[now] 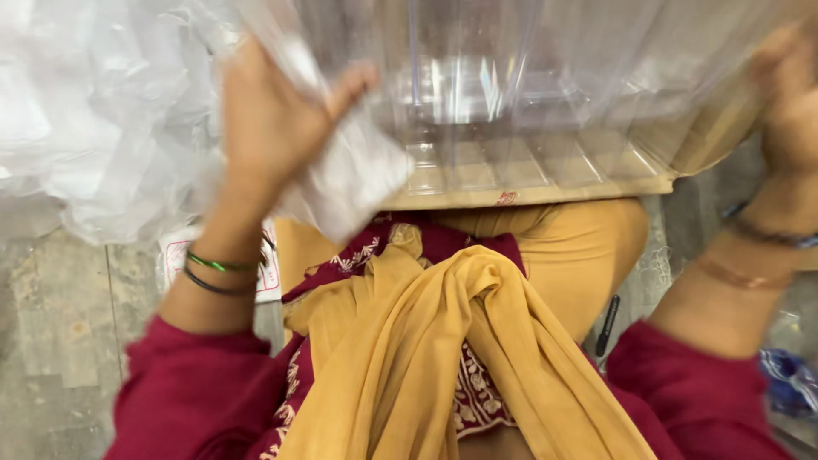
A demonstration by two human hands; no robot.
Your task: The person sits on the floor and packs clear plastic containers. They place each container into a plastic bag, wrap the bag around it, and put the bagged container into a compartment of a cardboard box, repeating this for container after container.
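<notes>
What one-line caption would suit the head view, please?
Seated person's left hand grips clear plastic wrap on a transparent container; right hand steadies its other side.

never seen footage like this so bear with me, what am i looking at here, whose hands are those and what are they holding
There is no machine here. One camera sits on a person's head and looks down, so you see their own two arms in red sleeves, with a yellow scarf over the lap. The left hand grips a sheet of clear plastic wrap. The right hand is at the far edge, blurred, against a clear plastic container that rests on a cardboard tray on the knees. More crumpled plastic lies on the grey floor to the left, beside a white card.
</notes>
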